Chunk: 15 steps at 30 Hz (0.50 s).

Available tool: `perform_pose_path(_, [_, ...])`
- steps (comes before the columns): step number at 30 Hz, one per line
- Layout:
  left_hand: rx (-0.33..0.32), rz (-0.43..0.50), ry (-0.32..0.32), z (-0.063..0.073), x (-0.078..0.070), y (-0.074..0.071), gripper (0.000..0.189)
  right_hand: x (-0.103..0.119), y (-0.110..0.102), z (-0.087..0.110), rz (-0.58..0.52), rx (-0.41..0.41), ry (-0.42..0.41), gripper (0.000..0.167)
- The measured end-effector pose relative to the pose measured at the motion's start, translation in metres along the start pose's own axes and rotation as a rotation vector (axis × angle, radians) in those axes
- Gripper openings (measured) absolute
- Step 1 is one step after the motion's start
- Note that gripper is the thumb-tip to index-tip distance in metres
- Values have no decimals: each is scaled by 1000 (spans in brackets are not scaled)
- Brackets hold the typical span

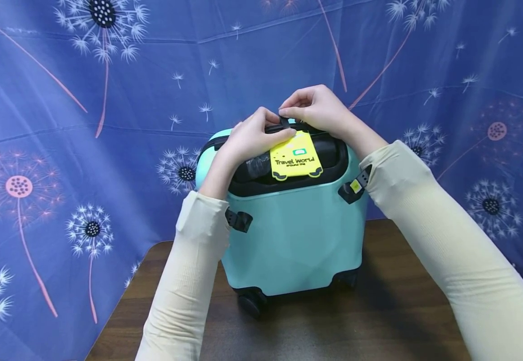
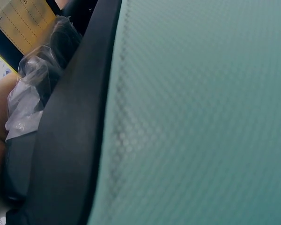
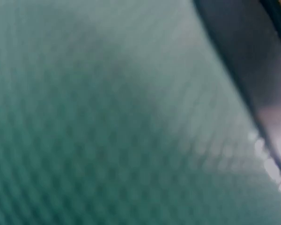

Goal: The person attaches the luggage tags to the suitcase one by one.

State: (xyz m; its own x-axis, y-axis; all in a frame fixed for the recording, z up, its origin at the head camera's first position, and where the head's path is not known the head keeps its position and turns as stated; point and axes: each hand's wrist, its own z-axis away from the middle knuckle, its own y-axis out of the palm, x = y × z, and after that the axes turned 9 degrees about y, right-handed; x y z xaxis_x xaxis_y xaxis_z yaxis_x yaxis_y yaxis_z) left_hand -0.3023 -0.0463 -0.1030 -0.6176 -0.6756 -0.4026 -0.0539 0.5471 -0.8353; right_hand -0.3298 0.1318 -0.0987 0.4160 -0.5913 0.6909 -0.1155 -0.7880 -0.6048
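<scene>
A turquoise suitcase stands upright on the table, with a black recessed top panel. Over that panel lies a yellow luggage tag printed "Travel World". My left hand pinches the tag's upper edge, its thumb across the front. Close beside it, my right hand pinches the black strap above the tag between thumb and fingers. In the left wrist view the tag's lined side shows next to clear plastic wrap. The right wrist view holds mostly the blurred, textured suitcase shell.
The suitcase's black wheels rest on a dark brown wooden table. Behind it hangs a blue cloth with dandelion prints. Black wrist cameras on both cuffs sit close to the suitcase's front.
</scene>
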Motion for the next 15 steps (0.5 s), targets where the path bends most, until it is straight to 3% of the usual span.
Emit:
perform_pose_path(7, [-12, -12, -9, -1, 0, 1, 53, 3, -2, 3, -41, 42, 55, 37])
perform_pose_path(15, [-10, -26, -2, 1, 0, 0, 51, 2, -1, 3, 0, 21, 26, 30])
